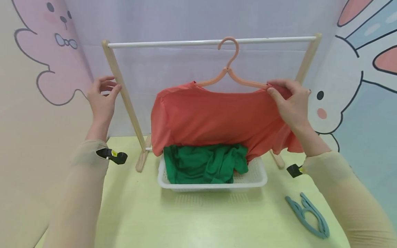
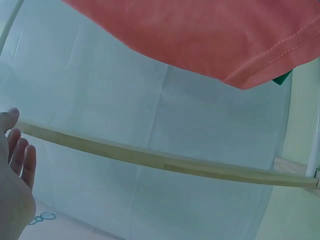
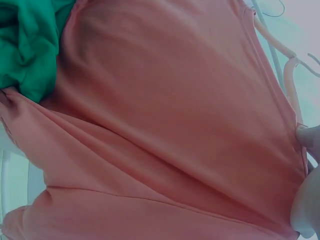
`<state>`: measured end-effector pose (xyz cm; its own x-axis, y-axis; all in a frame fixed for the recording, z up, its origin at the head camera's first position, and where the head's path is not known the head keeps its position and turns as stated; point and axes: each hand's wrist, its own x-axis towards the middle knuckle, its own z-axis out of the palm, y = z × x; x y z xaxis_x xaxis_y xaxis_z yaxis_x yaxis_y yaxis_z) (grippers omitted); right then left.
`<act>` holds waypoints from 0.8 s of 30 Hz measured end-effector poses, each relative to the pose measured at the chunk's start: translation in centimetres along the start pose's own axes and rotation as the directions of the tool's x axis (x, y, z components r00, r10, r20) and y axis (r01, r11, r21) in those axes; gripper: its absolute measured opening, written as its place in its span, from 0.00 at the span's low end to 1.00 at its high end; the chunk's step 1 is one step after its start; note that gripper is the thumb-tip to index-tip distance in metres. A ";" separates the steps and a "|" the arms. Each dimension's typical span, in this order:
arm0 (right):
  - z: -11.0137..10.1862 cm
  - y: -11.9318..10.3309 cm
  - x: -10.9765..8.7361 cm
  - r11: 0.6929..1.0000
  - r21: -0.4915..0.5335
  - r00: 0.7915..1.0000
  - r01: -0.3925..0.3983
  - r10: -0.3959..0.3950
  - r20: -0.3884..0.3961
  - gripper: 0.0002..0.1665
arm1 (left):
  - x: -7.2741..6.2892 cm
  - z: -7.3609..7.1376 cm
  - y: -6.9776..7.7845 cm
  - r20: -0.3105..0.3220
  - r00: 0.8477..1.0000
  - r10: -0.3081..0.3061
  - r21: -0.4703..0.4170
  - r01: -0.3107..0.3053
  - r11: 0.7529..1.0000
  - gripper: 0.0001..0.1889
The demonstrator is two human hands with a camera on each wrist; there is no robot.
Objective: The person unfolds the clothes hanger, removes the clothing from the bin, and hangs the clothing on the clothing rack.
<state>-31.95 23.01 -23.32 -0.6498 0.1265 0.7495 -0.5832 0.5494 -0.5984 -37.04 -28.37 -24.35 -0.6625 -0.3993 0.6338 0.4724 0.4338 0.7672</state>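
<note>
A red T-shirt (image 1: 214, 117) hangs on a peach hanger (image 1: 245, 82), whose hook stands in front of the white rail in the head view. My right hand (image 1: 289, 100) pinches the shirt's right shoulder together with the hanger arm; in the right wrist view the thumb (image 3: 309, 137) presses at the neckline. Beside the rack's left wooden post (image 1: 125, 93) is my left hand (image 1: 103, 94), raised with loosely bent fingers and nothing in it. The left wrist view shows those fingers (image 2: 17, 155) close to the post, apart from the shirt's sleeve.
Below the shirt, a white basket (image 1: 214, 186) holds green cloth (image 1: 204, 163), and the red shirt's lower part reaches its rim. A folded blue-grey hanger (image 1: 310, 217) lies on the yellow table (image 1: 198, 220) at right. The white rail (image 1: 167, 44) spans the rack behind.
</note>
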 end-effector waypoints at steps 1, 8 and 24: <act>0.0 0.1 0.0 1.000 -0.006 1.000 0.001 -0.001 -0.002 0.15 | 0.1 0.1 -0.1 -0.006 1.000 -0.015 -0.011 0.015 1.000 0.19; 0.5 -0.7 0.0 0.996 0.029 0.997 0.080 -0.079 -0.020 0.13 | 0.3 0.3 -1.4 0.137 0.984 -0.113 0.069 0.104 0.992 0.30; 1.2 0.1 2.6 0.925 -0.339 0.983 0.170 -0.184 -0.010 0.18 | 0.3 -0.1 -1.5 0.271 0.949 -0.158 0.173 0.114 0.978 0.29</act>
<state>-34.24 22.40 -21.78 -0.5262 0.0318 0.8497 -0.4847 0.8098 -0.3305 -37.92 -29.19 -25.29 -0.8614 -0.2287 0.4534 0.2862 0.5190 0.8054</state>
